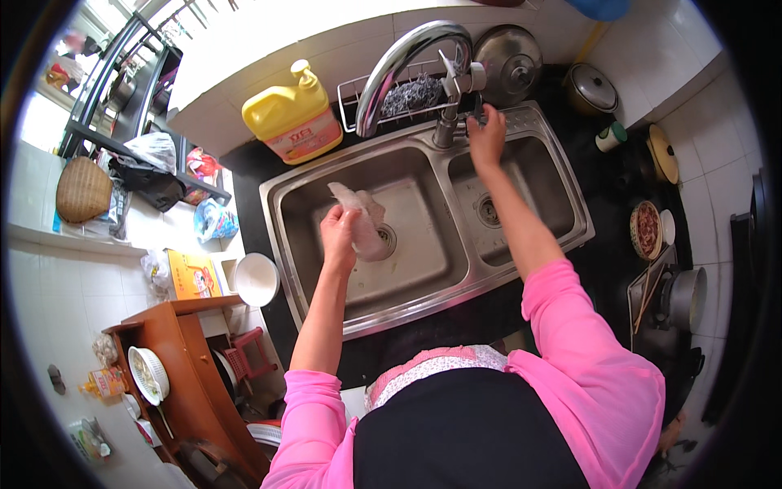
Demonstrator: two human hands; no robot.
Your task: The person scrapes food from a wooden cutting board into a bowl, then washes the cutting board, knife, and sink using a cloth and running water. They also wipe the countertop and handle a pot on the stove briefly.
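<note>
My left hand (340,235) is closed on a pale, wet, translucent cloth (365,226), which hangs over the drain in the larger basin of a stainless steel double sink (421,229). At the base of the tall chrome faucet (410,55), on its right side, is my right hand (487,137), with its fingers around or against a dark part, perhaps the lever; the exact contact cannot be told. No stream of water can be made out below the spout.
A yellow detergent jug (296,116) stands behind the sink, beside a wire rack (348,101) with steel wool. Pot lids lean at the back. A white bowl (256,280) is left of the sink; a bowl of meat (646,230) and a saucepan (688,299) are right.
</note>
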